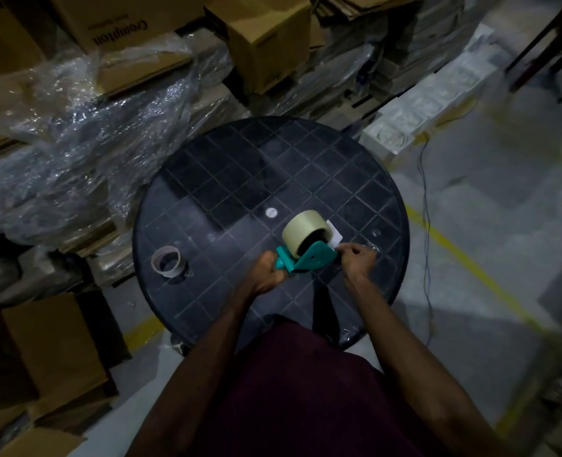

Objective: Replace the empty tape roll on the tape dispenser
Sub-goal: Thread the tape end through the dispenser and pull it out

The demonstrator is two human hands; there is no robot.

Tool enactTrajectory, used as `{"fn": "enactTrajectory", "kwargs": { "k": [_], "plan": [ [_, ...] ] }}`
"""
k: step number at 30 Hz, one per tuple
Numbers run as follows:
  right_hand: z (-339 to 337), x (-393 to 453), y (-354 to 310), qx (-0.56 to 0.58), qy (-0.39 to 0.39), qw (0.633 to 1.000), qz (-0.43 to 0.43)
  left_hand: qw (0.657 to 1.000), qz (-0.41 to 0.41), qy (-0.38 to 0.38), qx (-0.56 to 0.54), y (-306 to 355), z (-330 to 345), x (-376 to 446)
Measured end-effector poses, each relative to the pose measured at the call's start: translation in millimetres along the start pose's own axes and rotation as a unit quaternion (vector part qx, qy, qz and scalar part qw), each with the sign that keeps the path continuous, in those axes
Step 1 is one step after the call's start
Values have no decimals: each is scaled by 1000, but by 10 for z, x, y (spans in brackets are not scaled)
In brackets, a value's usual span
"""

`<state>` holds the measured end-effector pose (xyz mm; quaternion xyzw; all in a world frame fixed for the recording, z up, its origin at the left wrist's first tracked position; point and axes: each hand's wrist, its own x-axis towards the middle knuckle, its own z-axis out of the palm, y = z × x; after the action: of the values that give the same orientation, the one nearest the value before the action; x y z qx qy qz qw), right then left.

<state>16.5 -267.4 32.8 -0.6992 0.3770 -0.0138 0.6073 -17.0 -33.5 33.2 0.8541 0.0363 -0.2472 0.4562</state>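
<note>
Two hands gripping teal dispenser, nose rightward

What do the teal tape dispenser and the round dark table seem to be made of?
The teal tape dispenser looks like painted metal or hard plastic: smooth, evenly coloured, thin flat sides. The round dark table looks like moulded plastic, with a slightly glossy top and a raised grid pattern.

Glossy plastic table (probably), teal plastic dispenser

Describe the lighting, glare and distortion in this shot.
Head view: dim overall, the table catching a soft sheen; glare speckles the plastic wrap at left; wide-angle bending curves the edges; the tape roll stays fairly sharp, while the right floor blurs.
</note>
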Motion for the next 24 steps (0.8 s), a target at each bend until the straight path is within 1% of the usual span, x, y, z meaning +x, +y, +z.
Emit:
{"fn": "enactTrajectory", "kwargs": {
  "k": [3, 4, 7, 9, 11, 14, 19, 24],
  "plan": [
    [-155, 192, -8, 16, 47, 999, 4, 999, 30, 19, 28, 227, -71, -93],
    [-195, 252, 5, 16, 58, 998, 0, 999, 37, 18, 23, 290, -67, -105],
    [-314, 344, -68, 14, 101, 995, -12, 997, 55, 9, 56, 372, -13, -2],
    [-430, 434, -161, 16, 137, 990, -14, 996, 49, 11, 68, 437, 3, 106],
    [-519, 546, -247, 14, 158, 987, -16, 995, 44, 14, 85, 562, 6, 194],
    [-517, 721, -249, -6, 154, 988, -7, 993, 30, -3, 118, 716, 42, 303],
    [-489, 1085, -58, -77, 109, 991, 7, 990, -40, -12, 131, 688, 178, 565],
    [-429, 1479, 87, -100, 75, 992, 18, 982, -62, -17, 179, 719, 438, 841]
  ]
}}
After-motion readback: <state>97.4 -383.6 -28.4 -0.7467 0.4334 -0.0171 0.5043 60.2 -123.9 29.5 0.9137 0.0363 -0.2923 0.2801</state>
